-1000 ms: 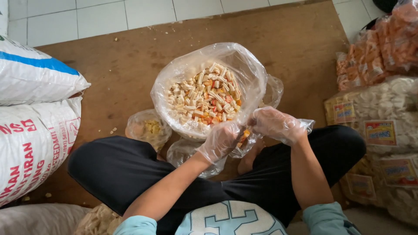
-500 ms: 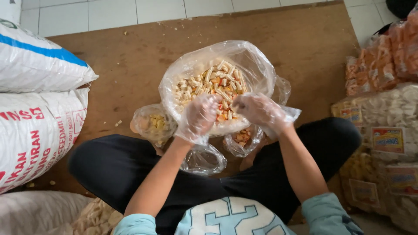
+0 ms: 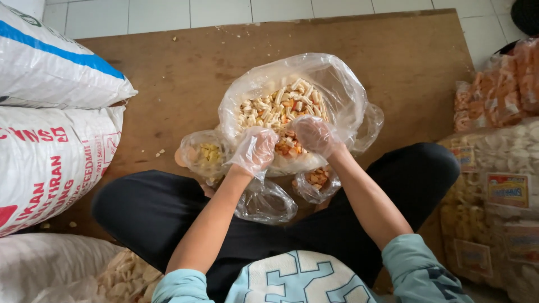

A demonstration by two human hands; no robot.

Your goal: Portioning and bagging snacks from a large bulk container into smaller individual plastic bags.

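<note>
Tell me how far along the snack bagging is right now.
Done: sealed snack packs are stacked to the person's right. In hand: both gloved hands, left hand and right hand, are at the rim of the big clear bag of mixed crackers. Left: that bag is well filled, and three small bags by the knees, small bag included, are open, barely filled or empty.

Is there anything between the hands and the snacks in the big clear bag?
Only the thin plastic gloves. The left hand and right hand are already inside the open big clear bag, on the mixed snacks.
</note>
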